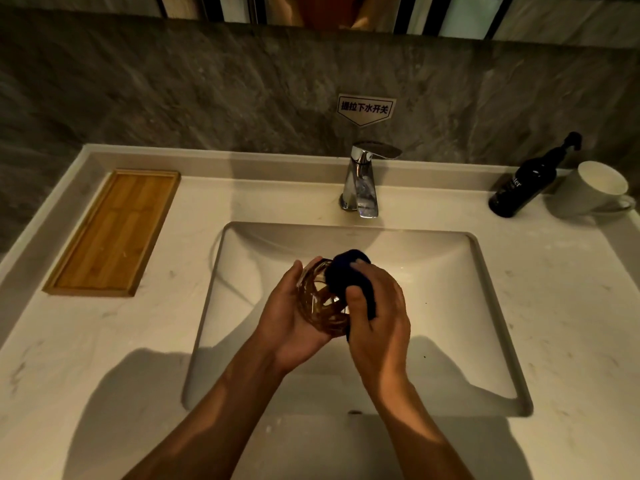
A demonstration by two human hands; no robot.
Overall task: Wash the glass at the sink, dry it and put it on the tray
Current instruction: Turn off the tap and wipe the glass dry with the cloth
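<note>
Over the white rectangular sink [485, 306] my left hand [287, 327] cups a clear patterned glass [320, 303], which lies tilted with its mouth toward the faucet. My right hand [377, 317] grips a dark blue cloth [346, 275] and presses it against the glass's rim and into its mouth. The cloth hides part of the rim. A wooden tray [114, 233] lies on the counter to the left of the sink, with nothing on it.
A chrome faucet [362, 181] stands behind the basin; no water is seen running. At the back right a dark pump bottle [526, 188] stands beside a white mug [595, 188]. A grey stone wall with a small sign [365, 108] rises behind the counter.
</note>
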